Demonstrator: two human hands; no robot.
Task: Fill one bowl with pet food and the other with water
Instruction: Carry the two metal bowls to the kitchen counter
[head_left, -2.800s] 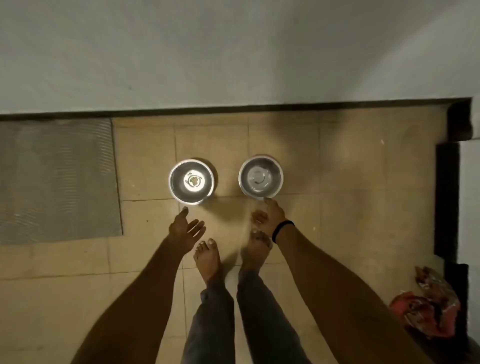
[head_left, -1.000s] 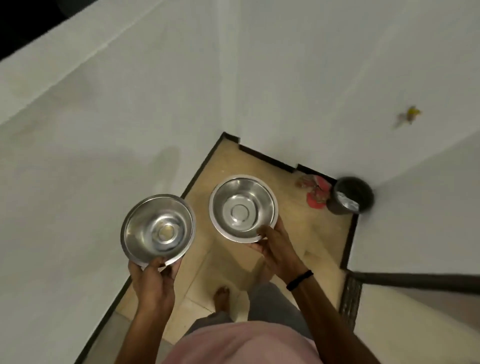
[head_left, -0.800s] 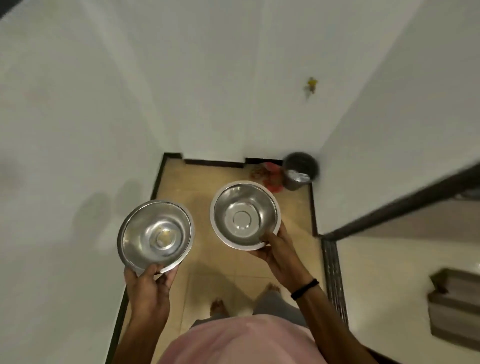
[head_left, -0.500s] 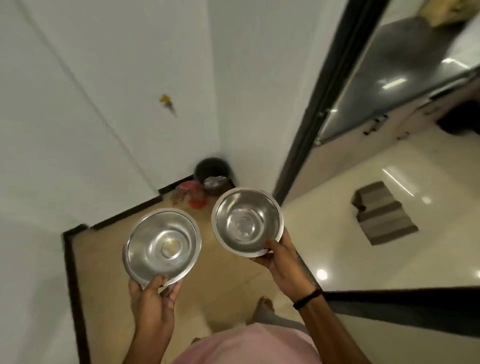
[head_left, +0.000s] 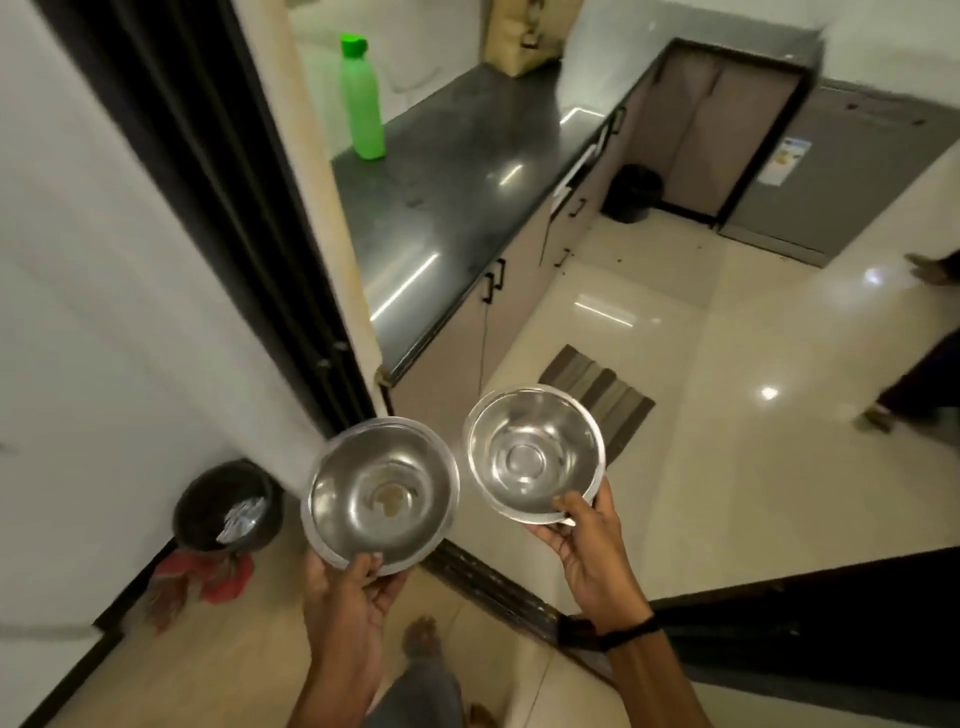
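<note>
Stainless-steel round bowl, left: held in the air by the left hand, whose thumb lies curled over the near rim while the fingers support the underside. A small brownish patch marks the centre of its floor. Stainless-steel round bowl, right: held the same way by the right hand, thumb hooked over the near rim, fingers beneath; its floor shows polished metal. The two rims lie just beside each other, and whether they touch cannot be told. A black band circles the right wrist. Both bowls hang above a dark doorway threshold between a beige tiled floor and a glossy cream kitchen floor. Beyond, a black stone countertop carries an upright green plastic bottle and a brown paper bag. A striped floor mat lies past the right bowl. At lower left, a black round bin stands by the white wall, a red cloth beside it.
</note>
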